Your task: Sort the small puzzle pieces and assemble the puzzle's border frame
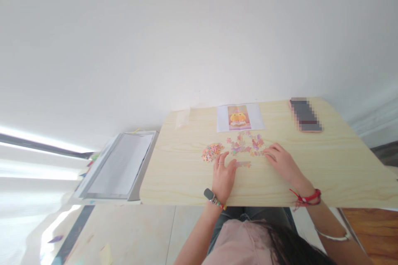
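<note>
My left hand (224, 176) rests on the table with its fingers apart, the thumb touching the left end of a short strip of joined puzzle pieces (244, 164). Just beyond its fingertips lies a dense heap of small puzzle pieces (212, 152) in orange, pink and white. My right hand (283, 164) is at the right edge of a loose spread of puzzle pieces (239, 144), its thumb and fingers pinched together on what looks like a puzzle piece. That piece is mostly hidden by the fingertips.
Behind the pieces, a printed sheet (256, 116) with an orange pumpkin-like picture lies on the wooden table (183, 178). A clear plastic bag (182, 118) lies back left, and a dark phone (306, 115) back right. Left of the table stands a box of papers (121, 165). A white wall rises behind.
</note>
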Available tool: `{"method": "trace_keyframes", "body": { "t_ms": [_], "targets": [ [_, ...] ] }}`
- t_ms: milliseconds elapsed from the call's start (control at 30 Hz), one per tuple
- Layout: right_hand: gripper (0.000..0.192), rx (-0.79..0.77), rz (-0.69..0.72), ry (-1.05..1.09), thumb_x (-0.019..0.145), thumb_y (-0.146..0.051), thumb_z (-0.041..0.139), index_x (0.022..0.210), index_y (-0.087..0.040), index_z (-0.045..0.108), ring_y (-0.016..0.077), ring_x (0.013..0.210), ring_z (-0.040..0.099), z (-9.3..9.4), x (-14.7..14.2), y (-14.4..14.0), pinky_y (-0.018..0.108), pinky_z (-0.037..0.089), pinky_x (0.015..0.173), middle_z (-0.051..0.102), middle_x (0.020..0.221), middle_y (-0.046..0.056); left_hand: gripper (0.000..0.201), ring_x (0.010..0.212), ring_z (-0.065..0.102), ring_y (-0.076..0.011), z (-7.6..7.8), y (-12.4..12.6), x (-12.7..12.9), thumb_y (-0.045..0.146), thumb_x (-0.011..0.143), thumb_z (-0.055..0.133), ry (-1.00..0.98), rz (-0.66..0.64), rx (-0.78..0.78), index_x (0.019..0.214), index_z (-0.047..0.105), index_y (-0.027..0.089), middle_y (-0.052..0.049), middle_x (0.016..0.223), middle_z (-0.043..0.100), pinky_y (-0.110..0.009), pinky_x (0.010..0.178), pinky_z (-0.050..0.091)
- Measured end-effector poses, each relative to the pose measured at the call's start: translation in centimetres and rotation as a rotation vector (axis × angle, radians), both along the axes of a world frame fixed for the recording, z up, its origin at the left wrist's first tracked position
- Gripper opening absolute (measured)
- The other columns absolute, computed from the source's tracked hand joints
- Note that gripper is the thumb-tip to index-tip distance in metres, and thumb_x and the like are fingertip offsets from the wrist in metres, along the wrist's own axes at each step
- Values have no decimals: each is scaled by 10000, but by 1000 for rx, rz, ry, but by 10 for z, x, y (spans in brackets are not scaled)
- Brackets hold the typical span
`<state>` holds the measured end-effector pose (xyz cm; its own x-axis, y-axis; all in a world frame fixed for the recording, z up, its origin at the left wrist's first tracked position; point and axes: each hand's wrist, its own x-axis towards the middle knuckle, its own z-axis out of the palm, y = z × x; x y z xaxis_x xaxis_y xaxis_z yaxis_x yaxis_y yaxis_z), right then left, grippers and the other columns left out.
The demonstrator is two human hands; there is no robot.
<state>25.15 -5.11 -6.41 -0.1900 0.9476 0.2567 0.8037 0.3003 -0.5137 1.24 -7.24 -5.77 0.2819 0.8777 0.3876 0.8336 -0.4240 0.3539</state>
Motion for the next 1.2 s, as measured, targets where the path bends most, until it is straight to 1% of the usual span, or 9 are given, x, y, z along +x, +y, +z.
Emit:
{"method": "trace_keyframes", "body": {
  "t_ms": [200, 567, 833, 967, 1200],
  "targets": [
    [228, 14, -3, -11, 842, -217, 420, 844, -195, 646, 190, 812, 576, -1, 0, 3, 350, 474, 766, 573, 868, 68, 204, 1120, 394, -256, -1, -1, -3, 90, 782, 548, -20, 14, -6, 943, 600, 204, -80, 1194, 399, -458, 926, 452],
    [224, 25, -3, -23, 842, -230, 428, 867, -193, 647, 198, 812, 576, -2, 3, 6, 351, 476, 753, 576, 868, 71, 196, 1133, 406, -257, -2, -2, -8, 106, 811, 500, -23, 25, 3, 952, 592, 207, -82, 1181, 407, -484, 915, 460],
    [223, 26, -30, -46, 843, -238, 429, 865, -173, 641, 204, 815, 575, -5, 12, 10, 358, 465, 766, 567, 858, 77, 196, 1126, 427, -248, -2, -1, -9, 103, 815, 489, -21, 32, -2, 953, 588, 200, -88, 1179, 409, -482, 935, 441],
    [213, 22, -44, -37, 834, -242, 439, 850, -181, 642, 203, 816, 575, -6, 12, 13, 355, 467, 754, 572, 866, 77, 190, 1145, 406, -255, -1, -2, -8, 102, 813, 493, -29, 28, 2, 944, 593, 194, -93, 1185, 403, -467, 928, 448],
    [209, -2, -100, -35, 827, -254, 444, 797, -178, 637, 206, 809, 577, -8, 10, 16, 346, 462, 742, 574, 853, 77, 199, 1146, 412, -254, 0, -1, -9, 101, 805, 505, -17, 35, 12, 951, 597, 199, -92, 1187, 406, -475, 940, 436]
  ]
}}
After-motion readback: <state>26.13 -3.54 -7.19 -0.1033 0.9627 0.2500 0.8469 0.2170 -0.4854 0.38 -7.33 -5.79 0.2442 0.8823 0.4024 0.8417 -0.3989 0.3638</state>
